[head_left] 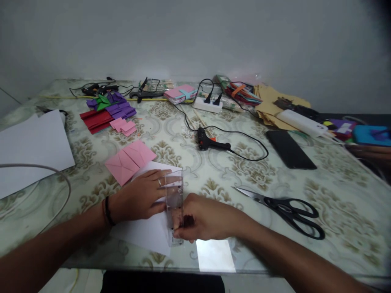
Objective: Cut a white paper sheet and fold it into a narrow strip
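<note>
My left hand (pixel 143 195) lies flat with spread fingers on a sheet of white paper (pixel 145 234). Its fingertips press on a clear plastic ruler (pixel 177 199), which stands lengthwise along the sheet's right side. At the ruler's right edge, my right hand (pixel 206 215) is closed in a pinch near the lower end. Whatever it grips is hidden by the fingers; only a dark patch shows there. Creased pink paper (pixel 130 160) lies just beyond my left hand. Black-handled scissors (pixel 282 207) rest to the right of my right hand, blades partly apart.
A black glue gun (pixel 210 142) with a looping cord lies mid-table. Farther right is a black phone (pixel 290 149). Large white sheets (pixel 33 146) cover the left side. Folded coloured papers (pixel 104 110), a power strip (pixel 208 105) and brown paper (pixel 275 103) line the back.
</note>
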The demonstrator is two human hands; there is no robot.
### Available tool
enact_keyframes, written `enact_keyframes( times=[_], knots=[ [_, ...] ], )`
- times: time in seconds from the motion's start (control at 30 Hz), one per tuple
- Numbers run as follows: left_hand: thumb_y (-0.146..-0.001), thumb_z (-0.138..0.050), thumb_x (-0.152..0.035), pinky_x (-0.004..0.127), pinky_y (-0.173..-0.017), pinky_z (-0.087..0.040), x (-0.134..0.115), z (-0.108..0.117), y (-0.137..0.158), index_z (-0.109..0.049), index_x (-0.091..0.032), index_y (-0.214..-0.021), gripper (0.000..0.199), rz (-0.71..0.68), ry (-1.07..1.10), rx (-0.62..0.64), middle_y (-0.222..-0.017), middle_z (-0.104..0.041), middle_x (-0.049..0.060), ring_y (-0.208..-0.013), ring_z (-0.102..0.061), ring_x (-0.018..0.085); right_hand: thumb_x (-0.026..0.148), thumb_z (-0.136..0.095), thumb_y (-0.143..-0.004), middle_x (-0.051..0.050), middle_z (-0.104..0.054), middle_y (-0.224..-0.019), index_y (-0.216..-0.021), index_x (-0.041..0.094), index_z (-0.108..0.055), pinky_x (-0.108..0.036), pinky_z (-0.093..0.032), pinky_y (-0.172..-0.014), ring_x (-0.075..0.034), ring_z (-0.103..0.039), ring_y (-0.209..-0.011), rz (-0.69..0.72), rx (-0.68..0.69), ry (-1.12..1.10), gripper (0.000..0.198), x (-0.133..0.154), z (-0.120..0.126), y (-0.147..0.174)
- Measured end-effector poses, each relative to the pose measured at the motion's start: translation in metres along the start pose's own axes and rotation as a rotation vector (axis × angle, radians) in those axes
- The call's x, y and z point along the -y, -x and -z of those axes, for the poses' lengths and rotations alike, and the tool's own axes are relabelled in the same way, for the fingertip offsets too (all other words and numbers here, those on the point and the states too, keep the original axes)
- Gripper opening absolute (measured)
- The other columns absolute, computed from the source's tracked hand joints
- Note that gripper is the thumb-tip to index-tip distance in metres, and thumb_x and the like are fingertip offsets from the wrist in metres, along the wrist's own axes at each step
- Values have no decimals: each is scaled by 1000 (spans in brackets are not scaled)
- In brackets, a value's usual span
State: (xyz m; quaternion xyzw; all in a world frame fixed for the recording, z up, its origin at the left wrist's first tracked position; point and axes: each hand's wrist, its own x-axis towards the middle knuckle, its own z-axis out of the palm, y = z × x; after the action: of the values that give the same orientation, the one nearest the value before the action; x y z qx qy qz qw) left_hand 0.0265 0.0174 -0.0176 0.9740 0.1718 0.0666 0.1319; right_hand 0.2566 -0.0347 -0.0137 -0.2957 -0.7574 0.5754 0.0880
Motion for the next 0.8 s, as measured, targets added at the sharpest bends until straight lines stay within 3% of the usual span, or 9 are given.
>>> enact_keyframes(
  times=[0.17,0.37,0.63,0.8],
  knots=[
    [-102,-54,-28,53,-122,-37,3,-5,3,-53,-19,-149,48,-10,-24,-13,-159,-52,7,-151,-40,33,13,-72,-88,6,-61,-60,-80,17,-71,-18,-40,-53,-8,-54,-53,33,36,-4,9,2,-8,-1],
    [-101,-58,-33,52,-123,-36,11,-13,4,-50,-21,-151,51,-33,-61,-20,-160,-50,7,-152,-38,32,21,-75,-87,6,-59,-58,-82,16,-72,-16,-37,-49,-7,-54,-51,10,37,-43,8,-7,-12,-3],
    [-102,-55,-30,50,-121,-38,9,-13,4,-49,-17,-150,50,-32,-24,-36,-157,-53,12,-146,-46,31,25,-72,-90,5,-63,-61,-85,16,-72,-16,-43,-50,-8,-60,-50,-32,42,-141,11,-13,-6,-4],
    [-96,-63,-33,53,-123,-34,8,-12,4,-44,-13,-153,64,-10,5,-1,-160,-48,16,-149,-42,34,29,-71,-90,4,-62,-59,-86,16,-70,-16,-43,-48,-9,-59,-50,-93,8,-186,13,-14,4,-1]
  ],
)
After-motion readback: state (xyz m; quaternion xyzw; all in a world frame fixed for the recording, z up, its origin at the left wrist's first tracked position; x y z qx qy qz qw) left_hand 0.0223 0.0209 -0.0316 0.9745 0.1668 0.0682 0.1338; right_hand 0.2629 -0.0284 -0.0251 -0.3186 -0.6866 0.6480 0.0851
